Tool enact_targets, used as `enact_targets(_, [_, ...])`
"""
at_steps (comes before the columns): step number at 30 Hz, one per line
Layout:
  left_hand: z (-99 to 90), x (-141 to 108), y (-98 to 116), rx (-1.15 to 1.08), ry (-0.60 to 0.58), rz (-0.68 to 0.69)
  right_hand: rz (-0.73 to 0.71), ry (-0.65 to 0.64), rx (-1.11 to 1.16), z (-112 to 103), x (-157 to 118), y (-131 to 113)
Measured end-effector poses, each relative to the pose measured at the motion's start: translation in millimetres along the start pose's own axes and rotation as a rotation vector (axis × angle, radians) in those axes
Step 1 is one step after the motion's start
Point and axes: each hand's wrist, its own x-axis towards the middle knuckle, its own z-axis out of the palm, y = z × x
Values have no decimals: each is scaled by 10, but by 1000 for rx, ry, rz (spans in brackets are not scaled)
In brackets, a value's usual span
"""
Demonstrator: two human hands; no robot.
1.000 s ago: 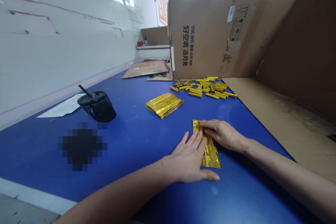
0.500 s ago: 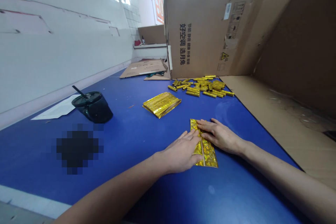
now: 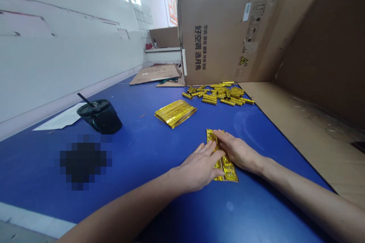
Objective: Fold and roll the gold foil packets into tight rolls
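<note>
Leaving a wide stretch of blue tabletop (image 3: pixel 137 159) open on the left, a folded strip of gold foil (image 3: pixel 226 169) lies flat near the table's right edge. That edge runs diagonally beyond the right forearm and meets a cardboard sheet (image 3: pixel 296 110). The strip's long axis points away from the person and slightly left, with its far end aimed at a pile of gold foil rolls (image 3: pixel 219 94). The left hand (image 3: pixel 198 169) lies on the strip's left side, and the right hand (image 3: pixel 238 152) lies across its far half. Both hands rest open on the foil, not clamped, their fingertips close together. A flat gold foil packet (image 3: pixel 175 114) sits between the strip and a black tumbler (image 3: pixel 99 117).
</note>
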Motion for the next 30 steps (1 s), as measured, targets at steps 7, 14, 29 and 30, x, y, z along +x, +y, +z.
enact_targets(7, [21, 8, -16, 43, -12, 8, -24, 14, 70, 12, -16, 68])
enact_targets(14, [17, 6, -1, 69, -26, 2, 13, 37, 77, -67, -3, -2])
enact_targets(29, [43, -1, 3, 145, -3, 39, -5, -205, -190, -225, -7, -57])
enact_targets(30, [51, -6, 14, 156, 2, 46, -3, -208, -191, -229, -7, -60])
